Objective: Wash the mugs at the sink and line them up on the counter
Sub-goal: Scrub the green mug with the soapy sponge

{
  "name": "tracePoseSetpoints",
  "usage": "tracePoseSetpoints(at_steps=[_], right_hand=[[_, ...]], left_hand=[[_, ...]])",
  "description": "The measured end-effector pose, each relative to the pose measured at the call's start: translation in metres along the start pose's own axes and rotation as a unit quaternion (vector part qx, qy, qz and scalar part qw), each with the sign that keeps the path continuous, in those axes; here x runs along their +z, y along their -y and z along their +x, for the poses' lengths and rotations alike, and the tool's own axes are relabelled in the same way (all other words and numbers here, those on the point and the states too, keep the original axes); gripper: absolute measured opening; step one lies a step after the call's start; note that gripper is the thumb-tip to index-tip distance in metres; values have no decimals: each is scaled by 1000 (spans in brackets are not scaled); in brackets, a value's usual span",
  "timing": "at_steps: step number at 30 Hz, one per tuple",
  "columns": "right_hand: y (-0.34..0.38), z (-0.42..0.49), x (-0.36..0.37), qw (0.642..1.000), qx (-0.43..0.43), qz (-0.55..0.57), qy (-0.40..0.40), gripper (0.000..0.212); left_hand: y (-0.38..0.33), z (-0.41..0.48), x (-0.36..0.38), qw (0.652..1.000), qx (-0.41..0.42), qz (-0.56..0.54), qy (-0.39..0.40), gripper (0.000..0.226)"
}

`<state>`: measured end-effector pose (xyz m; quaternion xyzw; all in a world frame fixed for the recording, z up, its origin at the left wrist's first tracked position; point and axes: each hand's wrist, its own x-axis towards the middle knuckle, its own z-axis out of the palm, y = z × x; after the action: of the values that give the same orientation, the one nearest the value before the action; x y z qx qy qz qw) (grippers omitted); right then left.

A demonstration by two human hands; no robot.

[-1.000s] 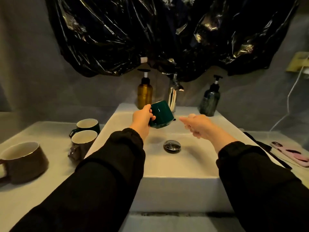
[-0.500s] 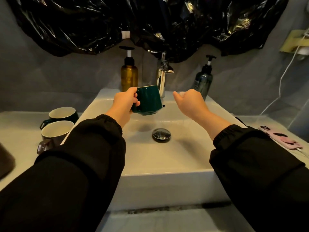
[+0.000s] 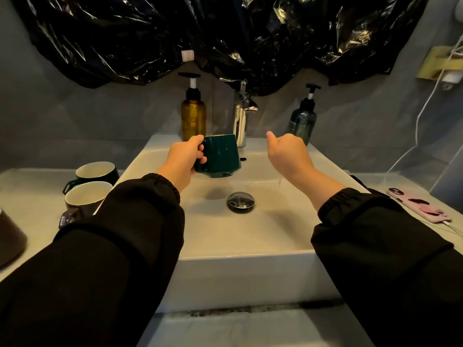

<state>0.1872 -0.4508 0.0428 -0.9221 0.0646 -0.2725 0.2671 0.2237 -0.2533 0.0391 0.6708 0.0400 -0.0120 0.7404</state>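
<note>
Head view: both arms reach forward over the sink. The left hand grips the green mug by its handle, above the basin in front of the tap. The right hand makes a loose fist, thumb out, holding nothing

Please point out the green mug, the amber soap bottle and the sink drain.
green mug [image 3: 220, 156]: head view, on its outer side wall.
amber soap bottle [image 3: 193, 118]: head view, middle of its body.
sink drain [image 3: 240, 202]: head view, on its metal stopper.
</note>
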Motion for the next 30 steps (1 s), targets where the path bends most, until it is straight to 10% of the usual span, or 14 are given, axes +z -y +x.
tracePoseSetpoints(at_steps=[6, 11, 16, 21, 30], right_hand=[[-6, 2, 0, 995, 84, -4, 55, 49], [-7, 1, -12, 936, 220, 207, 183, 26], [8, -10, -11, 960, 39, 273, 58, 49], [22, -22, 7, 966, -193, 162, -58, 26], [20, -26, 22, 955, -294, -5, -49, 33]], left_hand=[[0, -5, 1, 999, -11, -2, 33, 30], [1, -8, 1, 997, -40, -22, 56, 30], [1, -8, 4, 987, -88, -87, 106, 29], [2, -11, 11, 982, -109, -99, 121, 27], [-1, -15, 13, 980, -89, -134, 118, 30]])
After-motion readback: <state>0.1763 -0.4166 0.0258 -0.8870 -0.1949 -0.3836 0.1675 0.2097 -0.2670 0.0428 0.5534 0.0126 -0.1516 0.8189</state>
